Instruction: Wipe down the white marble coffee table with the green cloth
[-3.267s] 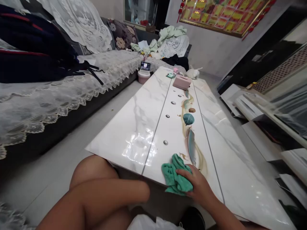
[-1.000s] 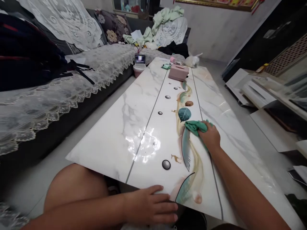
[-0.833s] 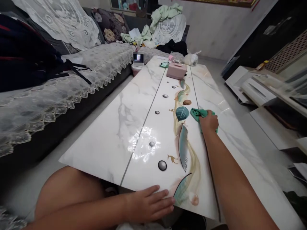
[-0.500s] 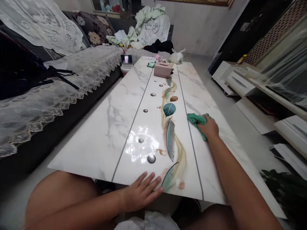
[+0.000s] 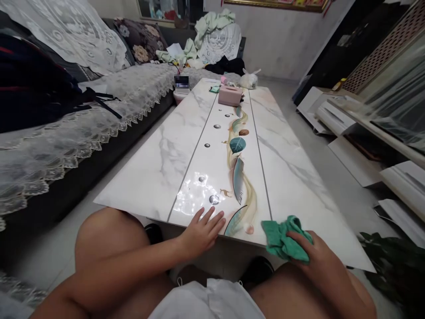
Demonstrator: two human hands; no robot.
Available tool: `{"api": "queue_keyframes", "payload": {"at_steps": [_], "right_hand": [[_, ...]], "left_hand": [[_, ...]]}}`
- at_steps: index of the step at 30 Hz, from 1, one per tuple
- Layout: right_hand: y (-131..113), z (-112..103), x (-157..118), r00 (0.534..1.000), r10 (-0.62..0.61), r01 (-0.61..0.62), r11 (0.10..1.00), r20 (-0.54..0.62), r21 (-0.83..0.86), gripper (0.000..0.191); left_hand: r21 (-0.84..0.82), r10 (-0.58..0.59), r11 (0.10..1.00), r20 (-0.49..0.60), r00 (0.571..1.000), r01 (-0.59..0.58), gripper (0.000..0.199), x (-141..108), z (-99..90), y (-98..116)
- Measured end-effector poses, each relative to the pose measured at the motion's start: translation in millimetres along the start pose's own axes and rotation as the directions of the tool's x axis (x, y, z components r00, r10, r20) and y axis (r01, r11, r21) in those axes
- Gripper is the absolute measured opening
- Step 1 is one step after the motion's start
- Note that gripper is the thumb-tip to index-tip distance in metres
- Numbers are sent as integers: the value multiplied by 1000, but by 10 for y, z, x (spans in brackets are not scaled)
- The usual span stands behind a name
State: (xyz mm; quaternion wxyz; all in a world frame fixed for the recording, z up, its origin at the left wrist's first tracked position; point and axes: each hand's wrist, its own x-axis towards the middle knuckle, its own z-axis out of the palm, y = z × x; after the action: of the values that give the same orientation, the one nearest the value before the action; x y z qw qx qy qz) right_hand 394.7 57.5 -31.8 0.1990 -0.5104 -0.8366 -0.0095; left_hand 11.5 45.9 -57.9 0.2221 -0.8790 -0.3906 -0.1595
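A crumpled green cloth (image 5: 285, 238) is gripped in my right hand (image 5: 315, 254) at the near right edge of the long marble-patterned table (image 5: 299, 186). Part of the cloth lies over the edge. My left hand (image 5: 202, 232) rests with spread fingers on the near edge, beside the printed leaf pattern, and holds nothing. Light reflects off the glossy top just beyond it.
At the table's far end are a pink tissue box (image 5: 230, 95) and a plastic bag (image 5: 249, 79). A lace-covered sofa (image 5: 133, 93) with a dark backpack (image 5: 36, 88) runs along the left. White cabinets (image 5: 352, 164) and a plant (image 5: 392, 266) are on the right.
My right hand has come back with the cloth from the table's right middle to its near edge. The left hand stays on the near edge. The view has shifted slightly.
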Motion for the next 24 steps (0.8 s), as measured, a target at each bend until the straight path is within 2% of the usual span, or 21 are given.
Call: {"api": "queue_keyframes", "payload": {"at_steps": [3, 5, 7, 10, 12, 15, 17, 19, 21, 22, 24], "right_hand": [[197, -7, 41, 998, -57, 56, 995, -4, -81, 39], [289, 48, 238, 996, -86, 87, 991, 8, -100, 39], [354, 142, 545, 999, -52, 52, 994, 2, -101, 38], [430, 314, 1152, 995, 102, -103, 988, -19, -117, 37], [489, 418, 1592, 971, 234, -237, 962, -40, -132, 38], [647, 509, 2163, 893, 441, -449, 885, -88, -122, 44], [818, 522, 2420, 823, 556, -567, 817, -119, -107, 47], [1014, 506, 2564, 760, 634, -648, 756, -143, -95, 47], [1181, 472, 2608, 722, 677, -691, 718, -140, -85, 49], [1240, 450, 2594, 718, 684, -695, 714, -126, -83, 50], [1296, 396, 2490, 742, 667, -671, 737, -70, -86, 51]], "left_hand": [[-4, 5, 1000, -22, 1000, -6, 43, -1, -1, -48], [8, 19, 1000, -18, 1000, -19, 45, -19, 32, -52], [29, 36, 999, -18, 999, -35, 48, -45, 74, -40], [43, 50, 998, -21, 999, -49, 51, -87, 126, -19], [45, 54, 998, -23, 998, -53, 55, -109, 151, -12], [35, 65, 997, -59, 996, -63, 59, -136, 170, -17], [8, 78, 997, -76, 994, -77, 59, -145, 165, -28], [-14, 84, 996, -91, 992, -86, 56, -142, 147, -41], [-22, 80, 996, -122, 989, -84, 52, -131, 130, -50], [-20, 74, 997, -141, 987, -78, 50, -125, 125, -50], [-15, 66, 997, -168, 984, -70, 47, -113, 123, -45]]}}
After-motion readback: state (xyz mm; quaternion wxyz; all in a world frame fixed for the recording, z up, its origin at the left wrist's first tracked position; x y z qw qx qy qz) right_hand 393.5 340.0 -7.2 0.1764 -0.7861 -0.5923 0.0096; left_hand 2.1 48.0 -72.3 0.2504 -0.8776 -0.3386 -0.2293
